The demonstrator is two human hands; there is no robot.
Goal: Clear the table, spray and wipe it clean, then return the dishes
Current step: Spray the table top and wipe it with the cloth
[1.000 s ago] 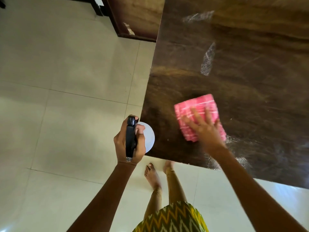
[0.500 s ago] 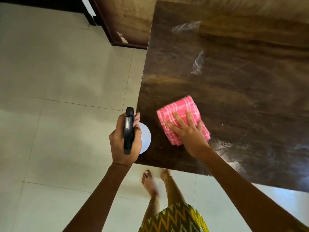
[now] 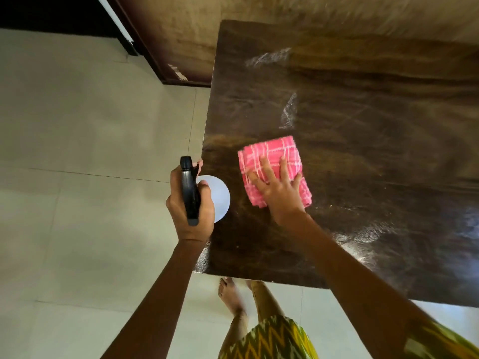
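Finding: the right hand (image 3: 278,198), fingers spread flat, has swept the pink checked cloth (image 3: 269,154) leftward to about 8 o'clock on the table (image 3: 375,190), so wiping is underway. The left hand (image 3: 178,211) grips the spray bottle (image 3: 190,195) at the cloth's 9 o'clock. The cloth is folded. Pale streaks (image 3: 289,111), possibly spray residue, remain at its 12 o'clock.
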